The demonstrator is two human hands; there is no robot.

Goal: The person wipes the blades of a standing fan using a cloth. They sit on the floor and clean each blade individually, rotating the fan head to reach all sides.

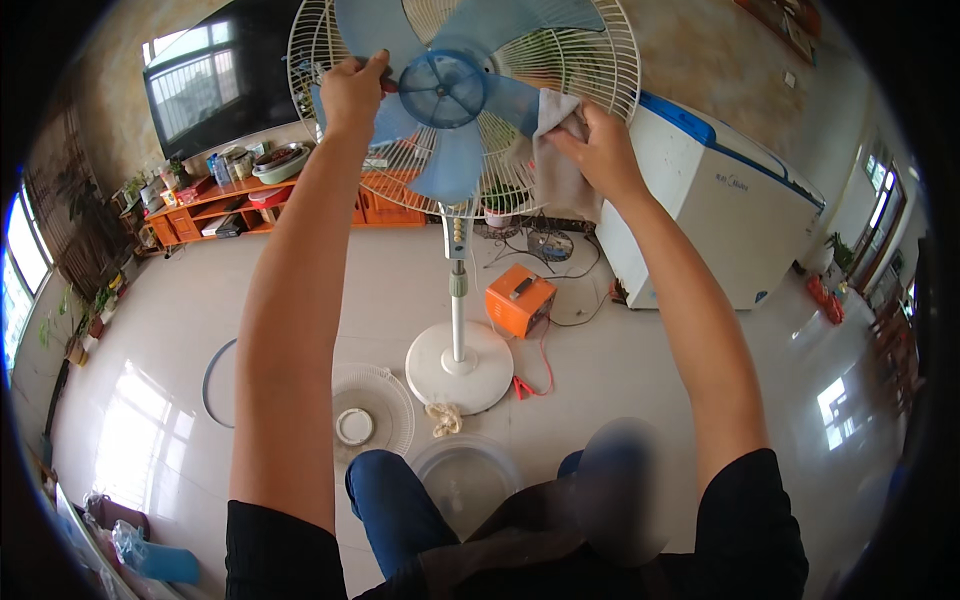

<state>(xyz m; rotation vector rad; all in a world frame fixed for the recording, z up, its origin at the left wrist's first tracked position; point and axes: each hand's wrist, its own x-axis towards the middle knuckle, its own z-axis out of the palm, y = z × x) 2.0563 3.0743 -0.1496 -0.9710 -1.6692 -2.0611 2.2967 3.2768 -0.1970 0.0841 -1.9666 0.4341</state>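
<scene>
A pedestal fan stands before me, its blue translucent blades (448, 165) bare at the front, with the white wire rear guard (622, 67) behind them. My left hand (354, 94) grips a blade on the left, close to the round hub (442, 88). In my right hand (600, 150) is a pale grey cloth (559, 112), folded over the outer end of the right-hand blade (514, 101). The cloth hides that blade's tip, and its loose part hangs below my fingers. Under the blades are the control box (457, 236) and the white pole (458, 322).
The round fan base (459, 382) stands on the tiled floor beside an orange portable machine (521, 300) with red clamp leads (532, 388). Nearer lie the front guard (390, 405), a crumpled rag (444, 418) and a clear basin (465, 480). A white chest freezer (697, 217) stands right.
</scene>
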